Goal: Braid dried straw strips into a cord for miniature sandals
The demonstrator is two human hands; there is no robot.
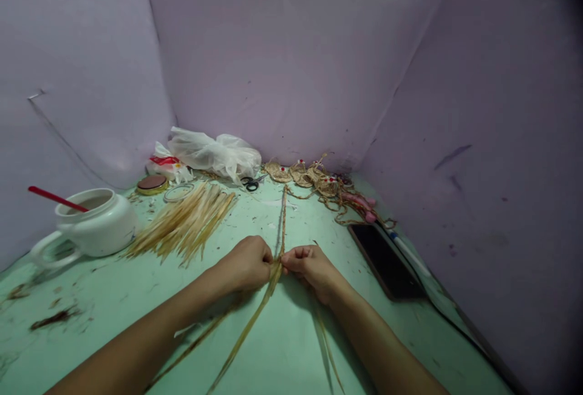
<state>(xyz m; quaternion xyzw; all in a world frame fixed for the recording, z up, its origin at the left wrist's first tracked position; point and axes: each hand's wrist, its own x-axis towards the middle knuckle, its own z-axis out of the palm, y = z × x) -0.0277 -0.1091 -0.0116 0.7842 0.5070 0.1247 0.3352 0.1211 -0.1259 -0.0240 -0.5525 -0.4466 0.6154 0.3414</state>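
The left hand point(251, 261) is curled knuckles up just below the centre of the frame, thumb and fingers closed on the strands point(274, 281). The right hand point(312, 268) faces it, thumb and forefinger pinched at the join; which strand each holds, I cannot tell. Between the fingertips, the cord point(284, 219) runs straight away toward the upper centre, its long axis nearly vertical in the picture, its near end about equally close to both hands. Below the join, loose lengths trail toward the bottom edge, one between the forearms. Both forearms slant inward from the lower corners, low over the table point(282, 358). Farther out, the fibre point(184, 222) lies centre left, the phone point(387, 261) centre right.
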